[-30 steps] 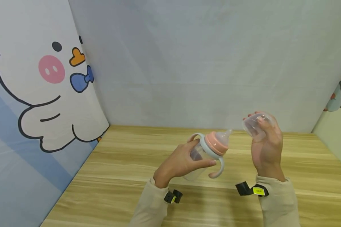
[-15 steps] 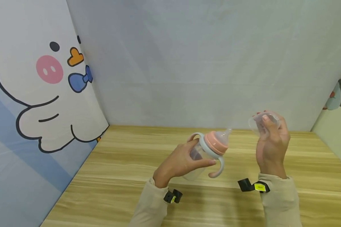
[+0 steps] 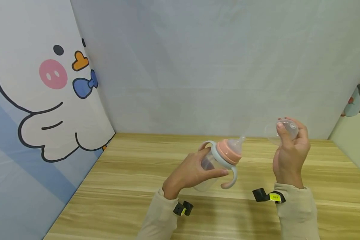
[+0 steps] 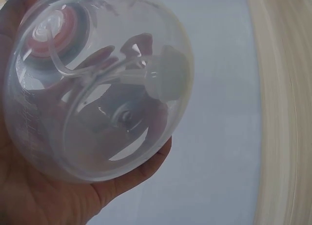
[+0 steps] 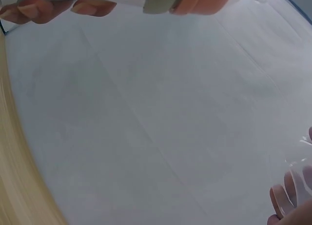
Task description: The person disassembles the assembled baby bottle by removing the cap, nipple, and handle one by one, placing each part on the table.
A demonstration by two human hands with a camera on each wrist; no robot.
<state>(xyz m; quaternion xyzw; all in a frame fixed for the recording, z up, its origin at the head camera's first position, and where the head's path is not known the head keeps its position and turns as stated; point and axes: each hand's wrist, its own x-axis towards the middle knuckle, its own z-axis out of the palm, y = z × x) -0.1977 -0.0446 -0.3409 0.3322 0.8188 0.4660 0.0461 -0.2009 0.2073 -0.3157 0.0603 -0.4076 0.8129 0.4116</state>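
My left hand (image 3: 187,171) grips a clear baby bottle (image 3: 209,164) round its body, tilted with the teat to the upper right. The bottle has a pink collar (image 3: 228,151), a clear teat (image 3: 237,144) and a pale ring with two handles (image 3: 232,178). Through its base in the left wrist view a straw with a weighted end (image 4: 165,73) shows inside. To the right, apart from the bottle, my right hand (image 3: 292,156) holds a clear domed cap (image 3: 288,129), thumb on it and fingers behind. Part of that cap (image 5: 297,181) shows at the right wrist view's edge.
A wood-grain table (image 3: 123,200) lies below both hands. Behind it hangs a plain grey-white cloth (image 3: 198,66). A cartoon-printed panel (image 3: 54,133) stands at the left, and a pale printed wall (image 3: 357,140) at the right.
My right hand has moved a little to the right, away from the bottle, and the cap has turned within its fingers. The left hand and the bottle stay almost still.
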